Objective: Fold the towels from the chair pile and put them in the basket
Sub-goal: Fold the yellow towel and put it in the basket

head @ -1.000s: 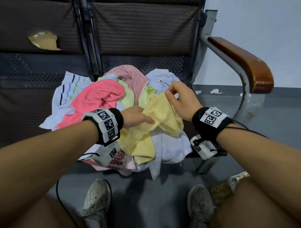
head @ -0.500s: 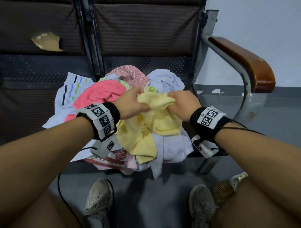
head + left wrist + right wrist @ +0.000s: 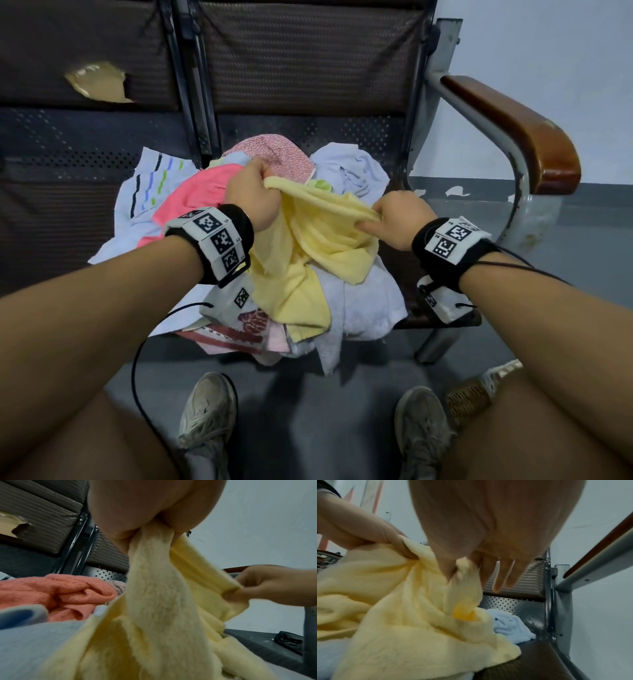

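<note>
A pale yellow towel (image 3: 318, 240) (image 3: 154, 608) (image 3: 393, 601) hangs over the towel pile (image 3: 363, 301) on the chair seat. My left hand (image 3: 251, 197) (image 3: 145, 520) grips one end of its top edge in a fist. My right hand (image 3: 394, 217) (image 3: 462, 563) pinches the other end between thumb and forefinger, the other fingers hanging straight. The edge is stretched between the two hands, and the rest of the towel droops onto the pile. No basket is in view.
In the pile lie a pink towel (image 3: 191, 202), a striped white one (image 3: 147, 185), a red-speckled one (image 3: 274, 154) and pale blue ones (image 3: 352, 168). A brown wooden armrest (image 3: 513, 130) on a metal frame stands to the right. My shoes (image 3: 205, 418) are on the grey floor below.
My hands, which were close together on the bunched yellow towel, have moved apart and drawn its top edge out between them.
</note>
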Available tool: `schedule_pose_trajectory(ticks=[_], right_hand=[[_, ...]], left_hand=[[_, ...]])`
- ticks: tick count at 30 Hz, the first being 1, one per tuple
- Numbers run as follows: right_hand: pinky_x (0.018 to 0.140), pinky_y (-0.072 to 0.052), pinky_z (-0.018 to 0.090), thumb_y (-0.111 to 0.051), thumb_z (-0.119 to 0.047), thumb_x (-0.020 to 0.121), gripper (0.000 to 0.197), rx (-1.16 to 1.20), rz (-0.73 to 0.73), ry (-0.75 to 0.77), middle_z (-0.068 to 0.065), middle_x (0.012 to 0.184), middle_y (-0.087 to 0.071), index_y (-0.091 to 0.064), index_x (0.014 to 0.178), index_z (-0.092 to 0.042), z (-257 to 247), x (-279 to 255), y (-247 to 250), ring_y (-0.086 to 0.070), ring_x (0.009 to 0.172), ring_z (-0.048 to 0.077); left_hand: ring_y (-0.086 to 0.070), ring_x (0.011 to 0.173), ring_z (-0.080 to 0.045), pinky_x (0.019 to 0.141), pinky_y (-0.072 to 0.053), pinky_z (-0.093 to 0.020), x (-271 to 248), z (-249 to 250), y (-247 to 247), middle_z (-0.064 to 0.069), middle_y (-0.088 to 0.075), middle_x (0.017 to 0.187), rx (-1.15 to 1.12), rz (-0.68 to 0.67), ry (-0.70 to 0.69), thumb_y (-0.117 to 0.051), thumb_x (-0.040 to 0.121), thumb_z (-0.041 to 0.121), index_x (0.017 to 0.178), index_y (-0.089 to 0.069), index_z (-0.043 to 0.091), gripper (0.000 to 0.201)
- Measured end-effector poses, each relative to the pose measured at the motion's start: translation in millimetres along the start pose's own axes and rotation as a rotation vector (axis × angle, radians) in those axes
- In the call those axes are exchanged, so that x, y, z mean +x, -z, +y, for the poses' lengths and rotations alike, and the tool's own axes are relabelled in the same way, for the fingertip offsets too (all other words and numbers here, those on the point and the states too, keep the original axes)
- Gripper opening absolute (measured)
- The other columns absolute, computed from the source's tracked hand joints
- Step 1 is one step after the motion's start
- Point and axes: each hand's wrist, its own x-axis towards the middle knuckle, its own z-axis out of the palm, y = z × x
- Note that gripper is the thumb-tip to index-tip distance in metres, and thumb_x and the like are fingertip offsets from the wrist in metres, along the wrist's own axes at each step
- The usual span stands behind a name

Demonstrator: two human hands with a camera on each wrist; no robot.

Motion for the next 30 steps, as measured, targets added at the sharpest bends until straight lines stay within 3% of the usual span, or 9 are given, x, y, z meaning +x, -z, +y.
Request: schedule_pose_trajectory(ticks=[2, 5, 8, 10, 15, 19, 25, 28, 30], right_hand=[[0.052, -0.03, 0.031, -0.056, -0.045, 0.091, 0.042, -0.003, 0.228, 0.026, 0.0, 0.059, -0.049, -0.046, 0.06, -0.018, -6, 0, 9, -0.054, 0.067, 0.028], [0.059, -0.043, 0.037, -0.053, -0.046, 0.092, 0.033, 0.11, 0.498, 0.067, 0.002, 0.066, -0.056, -0.048, 0.073, -0.02, -20, -3, 19, -0.053, 0.069, 0.03], [0.062, -0.044, 0.037, -0.058, -0.048, 0.092, 0.028, 0.262, 0.431, 0.169, -0.003, 0.066, -0.053, -0.048, 0.077, -0.026, -32, -7, 17, -0.053, 0.07, 0.026], [0.062, -0.043, 0.034, -0.064, -0.05, 0.088, 0.028, 0.314, 0.299, 0.237, -0.005, 0.062, -0.053, -0.054, 0.077, -0.026, -34, -8, 11, -0.051, 0.066, 0.018], [0.054, -0.037, 0.029, -0.07, -0.043, 0.082, 0.032, 0.063, -0.168, 0.129, -0.004, 0.067, -0.055, -0.058, 0.07, -0.017, -7, -6, -9, -0.054, 0.065, 0.018], [0.051, -0.037, 0.029, -0.064, -0.045, 0.086, 0.041, -0.103, -0.286, -0.06, 0.003, 0.066, -0.054, -0.049, 0.064, -0.014, 12, -7, -9, -0.056, 0.061, 0.023], [0.06, -0.04, 0.031, -0.053, -0.04, 0.09, 0.038, -0.026, 0.057, -0.182, 0.007, 0.07, -0.057, -0.06, 0.069, -0.009, 13, -7, 11, -0.056, 0.068, 0.029], [0.059, -0.035, 0.033, -0.057, -0.035, 0.09, 0.041, 0.256, 0.394, -0.077, 0.009, 0.059, -0.053, -0.057, 0.062, -0.005, 8, -10, 23, -0.049, 0.062, 0.026], [0.056, -0.032, 0.034, -0.064, -0.033, 0.089, 0.039, 0.404, 0.368, 0.066, 0.004, 0.057, -0.048, -0.049, 0.06, -0.011, 1, -15, 25, -0.044, 0.058, 0.02]], left_hand=[[-0.049, 0.071, -0.021, 0.052, -0.025, -0.028, 2, -5, 5, 0.003, -0.054, 0.073, 0.156, 0.044, 0.055, -0.052, 0.087, 0.014, 0.094, -0.061, 0.011, 0.012], [-0.062, 0.082, -0.023, 0.064, -0.048, -0.032, 4, -3, 0, -0.004, -0.063, 0.089, 0.061, -0.091, 0.101, -0.068, 0.082, 0.023, 0.107, -0.061, 0.011, 0.028], [-0.058, 0.109, -0.019, 0.097, -0.05, -0.037, -3, 2, -8, 0.001, -0.058, 0.119, -0.002, -0.475, 0.109, -0.083, 0.073, 0.042, 0.132, -0.055, 0.021, 0.068], [-0.061, 0.101, -0.015, 0.093, -0.05, -0.034, -8, 4, -14, 0.003, -0.065, 0.11, 0.115, -0.648, 0.044, -0.074, 0.082, 0.048, 0.12, -0.068, 0.017, 0.049], [-0.062, 0.104, -0.034, 0.091, -0.049, -0.041, 0, 3, -12, -0.016, -0.065, 0.11, -0.111, -0.257, 0.108, -0.045, 0.101, 0.017, 0.119, -0.06, 0.011, 0.025], [-0.05, 0.078, -0.025, 0.067, -0.042, -0.04, 8, -3, -11, -0.009, -0.052, 0.082, -0.365, -0.176, 0.131, -0.033, 0.091, -0.002, 0.083, -0.045, 0.026, 0.032], [-0.044, 0.07, -0.021, 0.063, -0.036, -0.034, 19, -8, -4, 0.002, -0.042, 0.064, -0.267, -0.047, 0.233, -0.057, 0.074, 0.015, 0.067, -0.041, 0.021, 0.019], [-0.051, 0.063, -0.022, 0.059, -0.041, -0.035, 17, -14, -5, -0.006, -0.052, 0.065, -0.078, -0.151, 0.201, -0.076, 0.071, 0.043, 0.069, -0.056, 0.009, 0.038], [-0.063, 0.077, -0.031, 0.073, -0.053, -0.041, 17, -15, -7, -0.015, -0.067, 0.082, -0.065, -0.108, 0.201, -0.062, 0.086, 0.044, 0.083, -0.066, 0.002, 0.042]])
